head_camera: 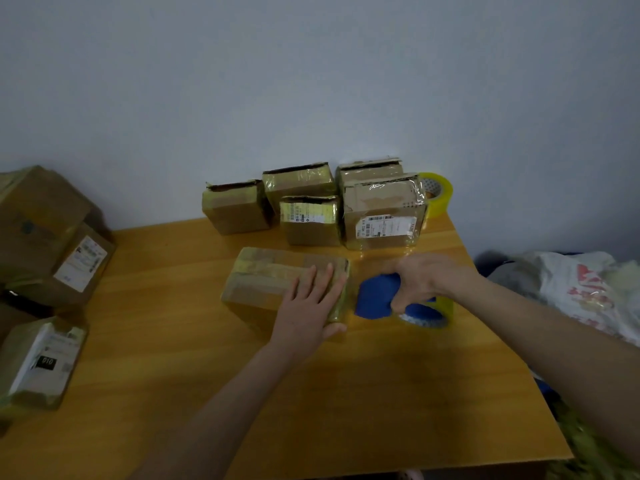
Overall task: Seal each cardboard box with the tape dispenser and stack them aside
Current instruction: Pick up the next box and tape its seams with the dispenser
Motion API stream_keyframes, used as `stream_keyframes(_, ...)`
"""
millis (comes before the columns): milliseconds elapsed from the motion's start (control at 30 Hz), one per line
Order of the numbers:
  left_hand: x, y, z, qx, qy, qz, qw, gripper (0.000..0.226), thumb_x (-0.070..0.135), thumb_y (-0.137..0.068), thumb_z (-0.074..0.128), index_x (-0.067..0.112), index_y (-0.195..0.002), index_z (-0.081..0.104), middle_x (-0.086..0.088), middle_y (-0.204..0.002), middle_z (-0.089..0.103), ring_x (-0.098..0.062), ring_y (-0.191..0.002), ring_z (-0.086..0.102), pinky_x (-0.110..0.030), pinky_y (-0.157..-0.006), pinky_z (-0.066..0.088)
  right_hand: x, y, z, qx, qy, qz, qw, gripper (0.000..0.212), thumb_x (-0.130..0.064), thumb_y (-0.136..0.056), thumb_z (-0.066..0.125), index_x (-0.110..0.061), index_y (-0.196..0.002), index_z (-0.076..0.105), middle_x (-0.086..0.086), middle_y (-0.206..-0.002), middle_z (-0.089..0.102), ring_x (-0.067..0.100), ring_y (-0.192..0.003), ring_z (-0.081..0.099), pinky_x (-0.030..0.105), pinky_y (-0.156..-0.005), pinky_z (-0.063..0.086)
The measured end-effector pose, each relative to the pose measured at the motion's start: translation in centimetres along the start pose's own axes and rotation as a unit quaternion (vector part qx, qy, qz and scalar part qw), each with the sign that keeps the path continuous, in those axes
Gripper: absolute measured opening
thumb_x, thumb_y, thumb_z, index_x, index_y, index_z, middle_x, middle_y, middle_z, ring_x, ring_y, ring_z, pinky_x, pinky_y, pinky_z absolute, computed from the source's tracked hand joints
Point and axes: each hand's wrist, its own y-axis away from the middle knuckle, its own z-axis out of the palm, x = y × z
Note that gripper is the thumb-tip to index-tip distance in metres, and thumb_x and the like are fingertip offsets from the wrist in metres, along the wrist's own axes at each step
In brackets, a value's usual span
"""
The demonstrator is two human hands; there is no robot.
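Pressing a flat left hand (pixel 311 303) on a low, brown cardboard box wrapped in yellowish tape (pixel 266 282), a person works at a honey-coloured wooden table (pixel 311 393). The fingers lie straight across the box's top near its right edge, gripping nothing, with the thumb at the near side. The box sits at the middle of the table.

Just to the right of it, the right hand (pixel 426 278) curls around the handle of a blue plastic tape dispenser (pixel 377 296). The dispenser holds a roll of clear yellowish tape (pixel 445 306) and rests on the tabletop beside the box. Motion blur softens this hand, and whether the dispenser touches the box cannot be told.

Behind them, a cluster of taped cardboard boxes (pixel 239 209) stands against the pale grey wall (pixel 311 81). The largest, a labelled carton with crinkled clear tape (pixel 384 216), is at the right end, and a spare roll of yellow-tinted tape (pixel 439 194) stands on edge just behind it.

More brown cartons (pixel 41 230) are piled at the table's left edge, one labelled box (pixel 41 362) lying nearer the camera. A white plastic bag with red print (pixel 581 289) lies off the table to the right.
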Motion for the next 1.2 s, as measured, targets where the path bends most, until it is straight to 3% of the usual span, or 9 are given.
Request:
stream_keyframes(100,-0.2,0.1,-0.5,-0.019,0.015,0.023,0.999,0.083,0.076,-0.081,0.015,0.036,-0.136,-0.033,0.003,-0.153,-0.026,-0.025,-0.145,-0.019,-0.043,-0.116,-0.011,0.1,-1.0,1.2,-0.021,-0.032,0.019,0.999,0.05,-0.039,-0.066,0.072,-0.03,-0.113,0.055,0.0,-0.091,0.064,0.019,-0.077,0.06,0.034,-0.063,0.048)
stream_keyframes(200,0.1,-0.7,-1.6,-0.011,0.092,-0.018,0.996,0.089,0.079,-0.075,0.003,0.033,-0.15,-0.004,0.002,-0.16,-0.002,-0.022,-0.147,-0.005,-0.044,-0.118,-0.003,1.9,-1.2,0.5,-0.002,-0.125,0.028,0.992,0.055,-0.038,-0.062,0.073,-0.035,-0.113,0.055,-0.001,-0.103,0.064,0.019,-0.086,0.061,0.036,-0.073,0.054)
stream_keyframes(300,2.0,-2.4,-2.6,0.041,0.137,-0.144,0.979,0.08,0.074,-0.084,0.019,0.023,-0.146,0.028,-0.004,-0.148,0.034,-0.024,-0.137,0.029,-0.043,-0.114,0.021,3.4,-0.9,-0.3,0.082,-0.247,0.061,0.964,0.057,-0.033,-0.065,0.077,-0.032,-0.116,0.053,0.0,-0.111,0.06,0.018,-0.09,0.059,0.028,-0.069,0.049)
stream_keyframes(367,3.2,-3.6,-3.2,0.053,0.097,-0.201,0.973,0.072,0.068,-0.088,0.035,0.019,-0.141,0.033,-0.01,-0.139,0.038,-0.026,-0.127,0.037,-0.041,-0.107,0.03,3.8,-0.6,0.0,0.15,-0.346,0.069,0.924,0.058,-0.028,-0.067,0.079,-0.025,-0.12,0.056,0.003,-0.113,0.061,0.016,-0.089,0.058,0.027,-0.068,0.048)
stream_keyframes(467,3.9,-3.8,-3.2,0.037,0.07,-0.201,0.976,0.068,0.048,-0.093,0.051,0.016,-0.146,0.025,-0.014,-0.143,0.03,-0.03,-0.132,0.032,-0.045,-0.112,0.029,3.4,-0.3,1.1,0.207,-0.431,0.069,0.875,0.067,-0.024,-0.068,0.081,-0.022,-0.13,0.054,0.005,-0.118,0.06,0.016,-0.092,0.058,0.022,-0.063,0.046)
stream_keyframes(667,1.0,0.1,-2.1,-0.002,0.105,-0.062,0.993,0.081,0.027,-0.094,0.055,0.037,-0.151,-0.002,-0.003,-0.159,-0.006,-0.026,-0.146,-0.008,-0.044,-0.116,-0.007,2.0,-0.3,1.9,0.197,-0.469,0.038,0.86,0.07,-0.014,-0.071,0.08,-0.018,-0.134,0.051,0.008,-0.12,0.059,0.023,-0.103,0.059,0.029,-0.077,0.052)
stream_keyframes(833,-2.5,2.1,-1.5,-0.039,0.052,0.058,0.996,0.098,0.016,-0.095,0.052,0.062,-0.129,-0.027,0.005,-0.155,-0.026,-0.022,-0.143,-0.025,-0.046,-0.115,-0.013,1.5,-0.3,1.7,0.193,-0.454,0.034,0.869,0.076,-0.014,-0.071,0.08,-0.017,-0.139,0.046,0.007,-0.122,0.057,0.023,-0.106,0.058,0.032,-0.083,0.051)
stream_keyframes(933,-4.1,1.9,-1.7,-0.047,0.04,0.091,0.994,0.094,0.017,-0.095,0.052,0.051,-0.137,-0.025,0.012,-0.153,-0.025,-0.016,-0.143,-0.023,-0.039,-0.115,-0.013,1.2,-0.2,1.2,0.192,-0.452,0.026,0.871,0.079,-0.013,-0.071,0.08,-0.017,-0.141,0.043,0.008,-0.123,0.055,0.024,-0.106,0.057,0.035,-0.087,0.052)
stream_keyframes(1200,-3.5,1.3,-0.7,-0.026,0.013,0.048,0.998,0.085,0.033,-0.097,0.048,0.031,-0.141,-0.025,0.011,-0.152,-0.028,-0.016,-0.143,-0.022,-0.038,-0.115,-0.016,1.7,1.0,-0.2,0.188,-0.432,0.029,0.881,0.05,-0.013,-0.07,0.08,-0.02,-0.111,0.054,-0.002,-0.097,0.059,0.009,-0.084,0.059,0.017,-0.06,0.045)
